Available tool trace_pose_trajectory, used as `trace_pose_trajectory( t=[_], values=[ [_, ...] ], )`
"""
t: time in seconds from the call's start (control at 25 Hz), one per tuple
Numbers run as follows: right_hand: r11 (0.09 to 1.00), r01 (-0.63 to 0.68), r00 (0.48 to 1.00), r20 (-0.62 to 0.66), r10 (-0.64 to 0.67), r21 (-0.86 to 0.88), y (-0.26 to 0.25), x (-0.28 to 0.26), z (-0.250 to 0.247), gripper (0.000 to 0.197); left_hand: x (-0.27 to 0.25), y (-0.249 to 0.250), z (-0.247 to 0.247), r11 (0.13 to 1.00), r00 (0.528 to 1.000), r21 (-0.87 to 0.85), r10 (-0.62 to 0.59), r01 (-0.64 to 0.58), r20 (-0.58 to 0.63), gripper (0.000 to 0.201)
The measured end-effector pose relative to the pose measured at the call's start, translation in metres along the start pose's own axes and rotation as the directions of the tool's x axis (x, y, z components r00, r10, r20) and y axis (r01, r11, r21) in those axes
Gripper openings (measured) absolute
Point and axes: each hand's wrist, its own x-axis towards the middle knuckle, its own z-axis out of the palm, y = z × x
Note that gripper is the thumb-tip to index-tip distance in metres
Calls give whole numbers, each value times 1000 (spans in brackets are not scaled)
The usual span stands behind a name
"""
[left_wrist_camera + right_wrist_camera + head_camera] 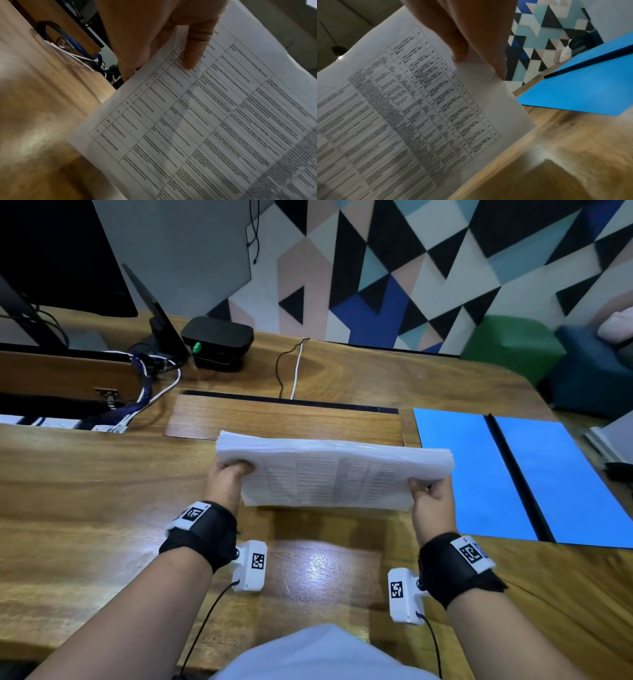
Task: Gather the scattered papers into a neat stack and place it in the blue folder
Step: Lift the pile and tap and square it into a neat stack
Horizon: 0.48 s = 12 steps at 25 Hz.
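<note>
Both hands gripped the paper stack (329, 474) by its short ends, the left hand (227, 484) and the right hand (432, 501) each with a thumb on the printed side, holding it tilted above the wooden table (85, 491). To its right the blue folder (462, 470) lay open and flat, well apart, bare table between them. Table print on the sheets was too blurred to read.

A black box (218, 341) and tangled cables (150, 371) sit on the wooden desk (85, 474) below a triangle-patterned wall (411, 268).
</note>
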Motion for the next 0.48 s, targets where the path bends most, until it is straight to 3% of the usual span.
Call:
trace_pose_trajectory(
  t=[0.08,0.28,0.48],
  values=[
    [1000,1,1000,18,0,-27,1,2,-3,41,1,0,-3,1000,1000,23,5,-6,5,27],
    [992,-101,994,25,104,-80,18,1,2,38,-7,-7,4,992,992,59,-111,115,-61,24],
    [997,-68,997,27,69,-27,8,3,0,36,3,-3,-1,998,998,46,-49,51,-45,30]
  ],
)
